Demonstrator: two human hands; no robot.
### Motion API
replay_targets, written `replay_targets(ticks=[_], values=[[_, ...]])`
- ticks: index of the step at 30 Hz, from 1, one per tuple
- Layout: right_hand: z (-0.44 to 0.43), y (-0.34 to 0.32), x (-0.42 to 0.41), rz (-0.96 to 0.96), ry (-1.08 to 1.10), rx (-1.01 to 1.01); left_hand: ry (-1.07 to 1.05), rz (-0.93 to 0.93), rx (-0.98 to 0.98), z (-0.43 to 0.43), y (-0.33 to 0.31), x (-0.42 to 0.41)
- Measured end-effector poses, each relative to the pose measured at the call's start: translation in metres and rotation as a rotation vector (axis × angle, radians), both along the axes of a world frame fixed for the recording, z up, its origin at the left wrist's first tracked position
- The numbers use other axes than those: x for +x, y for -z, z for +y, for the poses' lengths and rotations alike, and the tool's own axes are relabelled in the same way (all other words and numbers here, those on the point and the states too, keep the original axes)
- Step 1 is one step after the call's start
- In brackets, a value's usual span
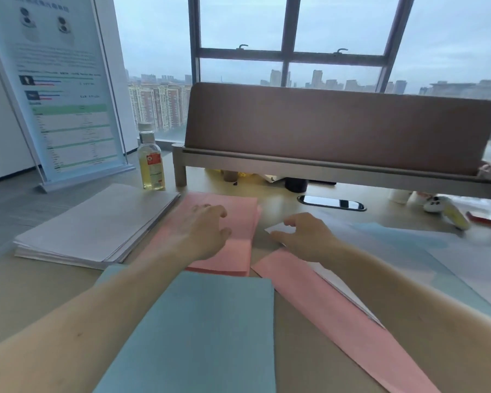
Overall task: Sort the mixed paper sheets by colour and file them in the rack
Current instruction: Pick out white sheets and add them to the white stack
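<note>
– Pink pile (238, 214), middle of the frame: what has hold of it?
– Nothing grips it. The left hand (207, 228) lies palm down on it, fingers loosely bent and resting on the top sheet, nothing pinched. Just right of that, the right hand (306, 236) has thumb and forefinger curled about the corner of a white sheet (275, 228), closed on it as far as the blur lets me judge.
– Which step is that?
– Sorting, I'd say, with filing not begun. The white sheet belongs to the mixed heap (451, 268) spreading toward the right edge. A loose pink sheet (338, 316) lies slantwise under the right forearm, and pale blue sheets (394, 236) lie beyond the hand.
– And the sorted piles?
– Three. The pink one, a white stack (97, 225) just beside it at centre left, and a blue-green pile (204, 336) at bottom centre, overlapping the pink pile's near edge.
– Next move?
– Probably the white sheet goes across to the white stack. That calls for lifting one sheet only and passing over the pink pile, where the left hand sits in the way.
– What can't you see?
– No rack that I can make out. A brown desk screen (338, 129) spans the upper middle, and the clutter under it is too dim to name. The forearm covers part of the heap, and the lower edge cuts off the blue-green pile. A bottle (150, 163) of yellowish liquid stands just behind the white stack.
</note>
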State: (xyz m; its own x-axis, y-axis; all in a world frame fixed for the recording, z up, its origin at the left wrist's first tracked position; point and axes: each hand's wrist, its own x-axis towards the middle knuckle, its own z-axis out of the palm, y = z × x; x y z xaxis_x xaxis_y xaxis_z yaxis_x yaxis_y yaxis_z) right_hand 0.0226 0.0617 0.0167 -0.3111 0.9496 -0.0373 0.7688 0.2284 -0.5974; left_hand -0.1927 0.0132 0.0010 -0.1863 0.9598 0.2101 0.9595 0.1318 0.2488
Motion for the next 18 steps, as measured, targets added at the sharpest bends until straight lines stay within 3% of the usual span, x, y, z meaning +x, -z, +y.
replay_targets(ticks=[6,12,18], values=[[-0.022,-0.012,0.116,-0.185,0.097,0.046,0.189,-0.153,-0.133,0.003,-0.010,0.110],[-0.040,0.004,0.222,-0.226,0.201,0.020,0.376,-0.055,-0.269,-0.009,-0.009,0.209],[-0.058,0.041,0.262,-0.254,0.162,0.062,0.426,0.005,-0.371,-0.007,0.006,0.273]])
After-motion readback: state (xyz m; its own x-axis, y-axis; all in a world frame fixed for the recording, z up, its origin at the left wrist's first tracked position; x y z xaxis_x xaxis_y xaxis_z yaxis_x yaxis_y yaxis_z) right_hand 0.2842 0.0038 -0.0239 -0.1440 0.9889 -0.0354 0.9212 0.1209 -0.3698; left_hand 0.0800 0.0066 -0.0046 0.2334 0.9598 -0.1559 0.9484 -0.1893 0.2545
